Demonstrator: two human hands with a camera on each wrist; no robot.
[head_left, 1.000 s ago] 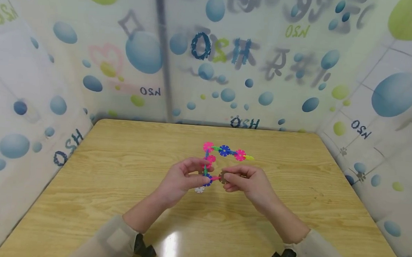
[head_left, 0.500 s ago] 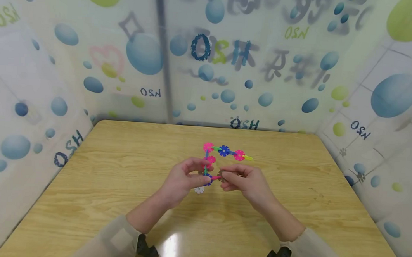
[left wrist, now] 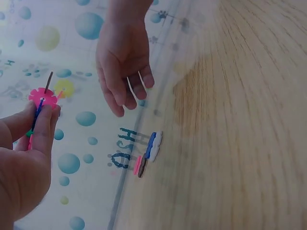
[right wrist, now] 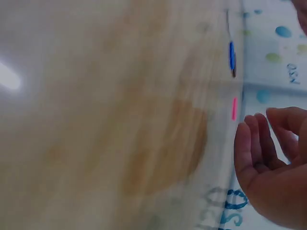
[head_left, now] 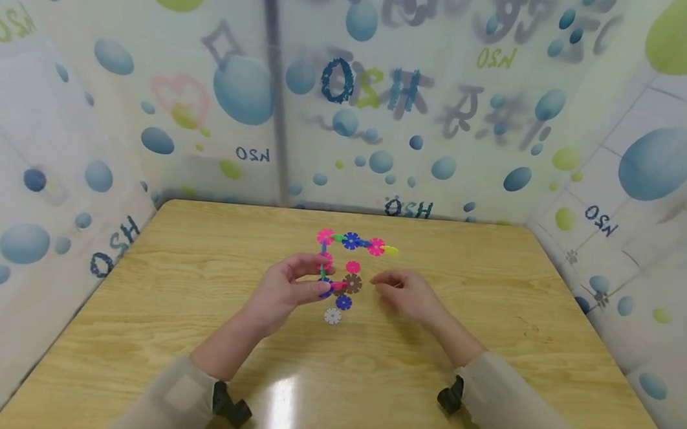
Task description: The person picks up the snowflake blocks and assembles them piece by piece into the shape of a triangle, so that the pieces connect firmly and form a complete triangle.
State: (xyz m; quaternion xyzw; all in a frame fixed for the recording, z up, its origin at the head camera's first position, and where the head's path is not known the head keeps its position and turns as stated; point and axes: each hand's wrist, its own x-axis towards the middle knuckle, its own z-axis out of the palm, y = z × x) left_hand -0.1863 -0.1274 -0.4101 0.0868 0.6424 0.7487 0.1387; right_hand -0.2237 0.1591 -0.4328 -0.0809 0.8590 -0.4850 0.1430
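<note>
A chain of coloured snowflake discs (head_left: pixel 350 241), in pink, green, blue and yellow, is held up in my left hand (head_left: pixel 281 289). Thumb and fingers pinch it at a blue disc near its lower corner. From there a pink disc (left wrist: pixel 42 98) sticks out, with a brown disc (head_left: pixel 352 283) slotted onto its end. To the right of that brown disc my right hand (head_left: pixel 409 297) hovers, its fingers loosely bent and nothing between them. Fingers of the left hand hide part of the chain.
Loose discs lie on the wooden table (head_left: pixel 489 326): a pink disc (head_left: pixel 353 267), a blue disc (head_left: pixel 344 302), a white disc (head_left: pixel 332 315) and another brown one partly hidden. A patterned curtain (head_left: pixel 441 135) rises behind the table's far edge.
My right hand has let go of the brown disc and drawn off to the right. The left hand has shifted left and slightly up with the chain, uncovering loose discs on the table.
</note>
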